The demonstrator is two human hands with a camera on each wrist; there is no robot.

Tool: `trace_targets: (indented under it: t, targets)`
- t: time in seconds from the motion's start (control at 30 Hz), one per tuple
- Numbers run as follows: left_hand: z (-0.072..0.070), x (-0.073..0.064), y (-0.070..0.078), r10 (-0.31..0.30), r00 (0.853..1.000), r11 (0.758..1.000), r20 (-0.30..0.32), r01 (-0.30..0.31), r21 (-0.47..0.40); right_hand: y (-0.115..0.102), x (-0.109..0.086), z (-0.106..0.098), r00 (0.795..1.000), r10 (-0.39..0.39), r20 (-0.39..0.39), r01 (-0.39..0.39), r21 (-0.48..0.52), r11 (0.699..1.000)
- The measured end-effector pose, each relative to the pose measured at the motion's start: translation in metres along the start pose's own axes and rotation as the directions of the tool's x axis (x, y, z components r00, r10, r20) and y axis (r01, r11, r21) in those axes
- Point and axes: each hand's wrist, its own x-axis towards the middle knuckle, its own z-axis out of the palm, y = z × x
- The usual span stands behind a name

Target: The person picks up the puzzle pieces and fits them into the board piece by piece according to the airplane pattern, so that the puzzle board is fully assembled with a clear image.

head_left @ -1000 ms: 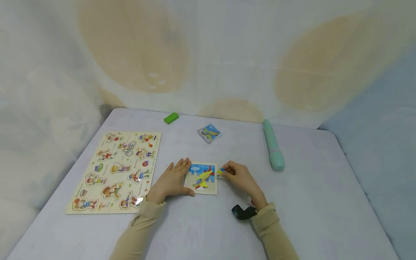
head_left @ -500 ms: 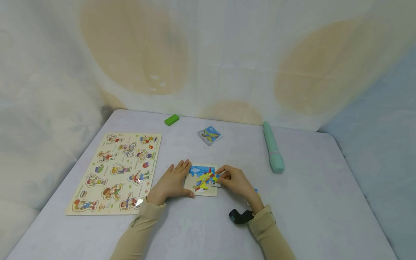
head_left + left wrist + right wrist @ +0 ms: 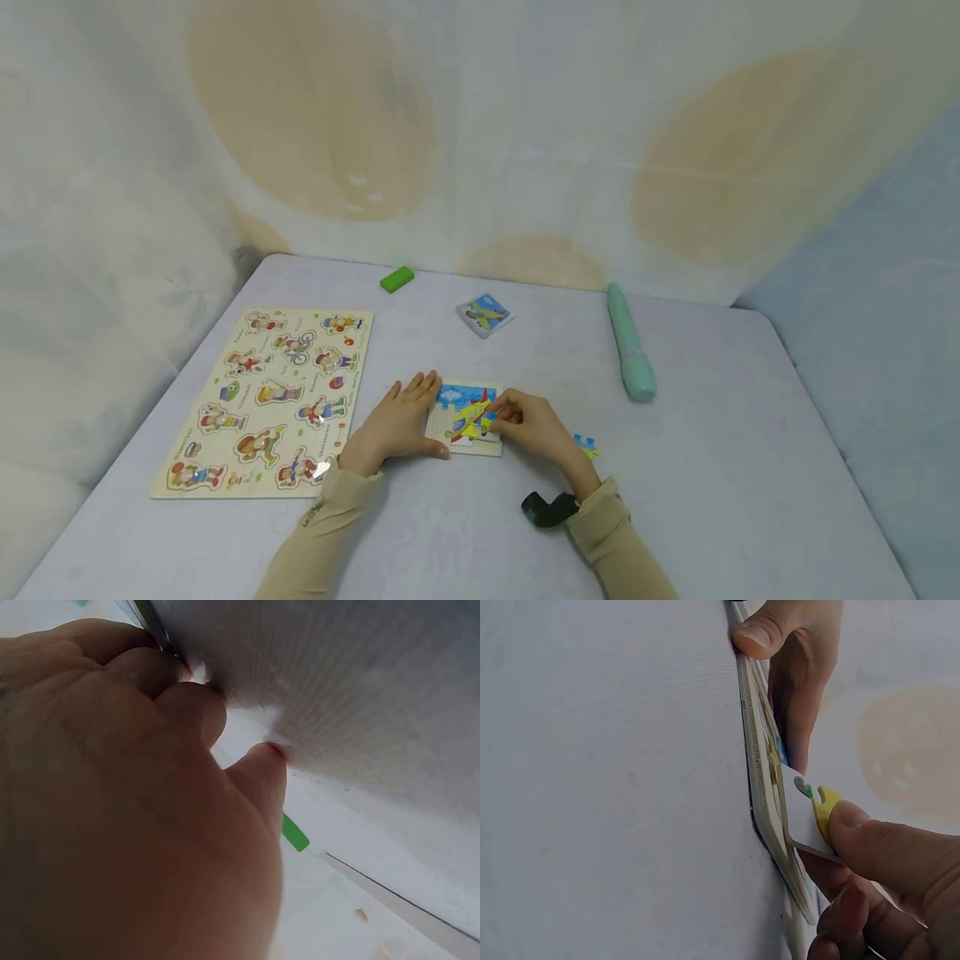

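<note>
In the head view, my left hand [image 3: 393, 427] rests spread along the left edge of a small square jigsaw board [image 3: 483, 451] with a yellow airplane picture, its thumb at the near edge. My right hand [image 3: 534, 423] is over the board's right side. Between thumb and fingers it pinches a puzzle piece [image 3: 804, 814], white and yellow in the right wrist view, tilted against the board's edge. A loose blue and yellow piece [image 3: 587, 447] lies beside the right wrist, partly hidden by it. The left wrist view shows mostly the back of the left hand [image 3: 142, 765].
At the left lies a large wooden puzzle board [image 3: 251, 454] with several cartoon figures. Farther back are a green block [image 3: 397, 279] and an airplane picture card [image 3: 485, 314]. A mint-green tapered object [image 3: 632, 346] lies at the back right.
My right hand has moved left with the puzzle piece, from beside the board to over its right part. The loose piece near the wrist shows more. My left hand stays put.
</note>
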Motion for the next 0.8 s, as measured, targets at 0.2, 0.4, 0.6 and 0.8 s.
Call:
trace_targets:
  t: [0.2,0.4,0.6,0.8]
  targets:
    - [-0.0002,-0.0004,0.0016,-0.006,1.0,1.0,0.004,0.006,-0.01,0.0022,-0.001,0.0025,1.0,-0.022,0.004,0.022,-0.001,1.0]
    - [-0.0005,-0.0011,0.0016,-0.008,1.0,1.0,0.001,0.008,-0.006,0.0012,-0.0009,0.005,1.0,-0.028,0.008,0.028,-0.016,0.999]
    - [0.0002,-0.0015,0.0008,0.0,1.0,1.0,-0.004,0.0,0.0,0.0011,0.0005,0.0079,1.0,-0.022,-0.005,0.021,-0.053,0.998]
    - [-0.0007,-0.0006,0.0009,0.004,1.0,1.0,-0.003,-0.004,0.004,-0.0002,0.0,0.0097,0.999,-0.05,-0.009,0.049,-0.096,0.994]
